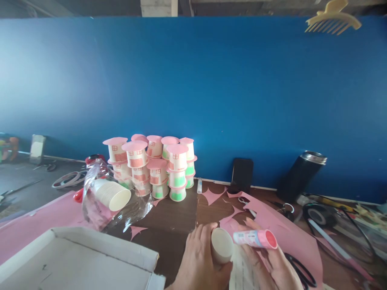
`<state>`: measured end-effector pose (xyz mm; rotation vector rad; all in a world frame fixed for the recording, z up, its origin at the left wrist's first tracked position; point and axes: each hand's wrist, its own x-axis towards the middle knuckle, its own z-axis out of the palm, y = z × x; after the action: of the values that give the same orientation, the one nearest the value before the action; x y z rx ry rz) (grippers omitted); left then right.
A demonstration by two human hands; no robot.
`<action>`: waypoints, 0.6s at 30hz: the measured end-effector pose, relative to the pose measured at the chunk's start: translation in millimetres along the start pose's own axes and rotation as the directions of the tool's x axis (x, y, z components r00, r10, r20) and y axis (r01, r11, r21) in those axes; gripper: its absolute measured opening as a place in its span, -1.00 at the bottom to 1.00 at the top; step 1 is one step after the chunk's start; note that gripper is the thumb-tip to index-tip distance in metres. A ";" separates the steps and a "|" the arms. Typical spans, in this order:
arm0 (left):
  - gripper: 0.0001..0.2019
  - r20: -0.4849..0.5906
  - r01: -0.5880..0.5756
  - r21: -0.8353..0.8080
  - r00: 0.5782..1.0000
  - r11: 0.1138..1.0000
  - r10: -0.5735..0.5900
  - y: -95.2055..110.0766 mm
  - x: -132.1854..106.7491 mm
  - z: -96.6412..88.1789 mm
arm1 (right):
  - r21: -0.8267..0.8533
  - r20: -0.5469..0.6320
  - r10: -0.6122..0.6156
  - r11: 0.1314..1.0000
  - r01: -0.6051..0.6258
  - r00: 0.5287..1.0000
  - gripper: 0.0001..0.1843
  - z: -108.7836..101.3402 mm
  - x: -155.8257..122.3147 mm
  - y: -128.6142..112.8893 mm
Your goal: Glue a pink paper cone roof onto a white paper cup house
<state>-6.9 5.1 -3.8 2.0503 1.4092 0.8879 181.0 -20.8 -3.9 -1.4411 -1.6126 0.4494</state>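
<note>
My left hand (200,255) is wrapped round a white paper cup (222,243), its round end facing up toward me. In my right hand (269,264) is a pink-and-white glue stick (254,238), lying nearly level just right of the cup, its pink end pointing right. Below the two hands lies a strip of printed paper (240,268). Stacked paper cups (136,155) with pink paper discs and drawn red windows and doors stand against the wall, some with green patches. More white cups (115,195) lie nested in a clear plastic bag (90,201).
An open white box (99,257) fills the lower left. Pink paper (290,233) with cut-out scraps spreads on the right, beside black-handled scissors (300,270). Along the blue wall are a phone (242,173) and a leaning black flask (299,177). Tape rolls (68,180) lie left.
</note>
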 end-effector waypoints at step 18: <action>-0.23 0.029 0.136 -0.130 0.991 0.982 -0.133 6.9 0.4 2.1 | 0.212 -0.131 0.008 0.977 0.020 0.991 -0.66 16.8 -6.4 -15.0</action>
<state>-1.0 3.0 -0.2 1.8387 1.4205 0.8772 158.1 -25.6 -3.8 -1.2770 -1.4186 0.4977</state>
